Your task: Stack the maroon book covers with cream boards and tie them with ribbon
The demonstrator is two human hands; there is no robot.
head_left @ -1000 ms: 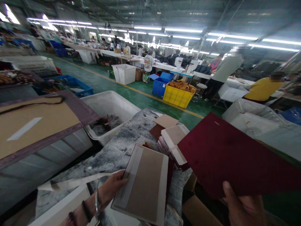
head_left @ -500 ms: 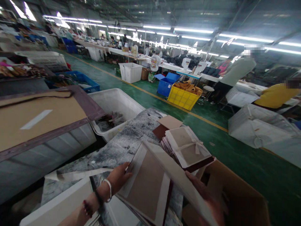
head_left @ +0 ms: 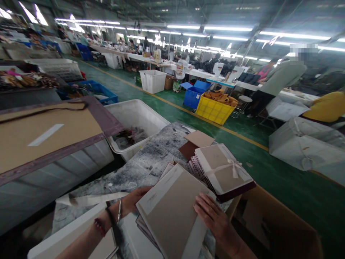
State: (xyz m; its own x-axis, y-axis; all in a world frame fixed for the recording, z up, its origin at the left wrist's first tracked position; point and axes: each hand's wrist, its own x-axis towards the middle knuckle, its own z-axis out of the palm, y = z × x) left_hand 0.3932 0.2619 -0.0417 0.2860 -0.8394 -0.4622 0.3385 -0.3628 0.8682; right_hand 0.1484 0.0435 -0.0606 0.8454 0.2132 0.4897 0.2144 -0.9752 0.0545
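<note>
A stack of flat card covers (head_left: pixel 172 212), beige with pale borders, lies on a stained grey worktable (head_left: pixel 145 165) in front of me. My right hand (head_left: pixel 212 219) rests flat on the top cover's right edge, fingers stretched out. My left hand (head_left: pixel 133 199) touches the stack's left edge; its fingertips are hidden behind the cards. A bangle and bands circle that wrist. Just behind sits a second bundle of covers (head_left: pixel 221 171) tied with a pale ribbon, maroon undersides showing.
An open cardboard box (head_left: pixel 272 223) stands at the right. A white tub (head_left: pixel 134 115) holding scraps sits left of the table, beside a big brown board (head_left: pixel 45 133). Yellow (head_left: pixel 214 109) and blue crates, long benches and other workers fill the hall behind.
The maroon cover held up in my right hand has been turned over and laid beige side up on the stack. That hand now lies flat on it.
</note>
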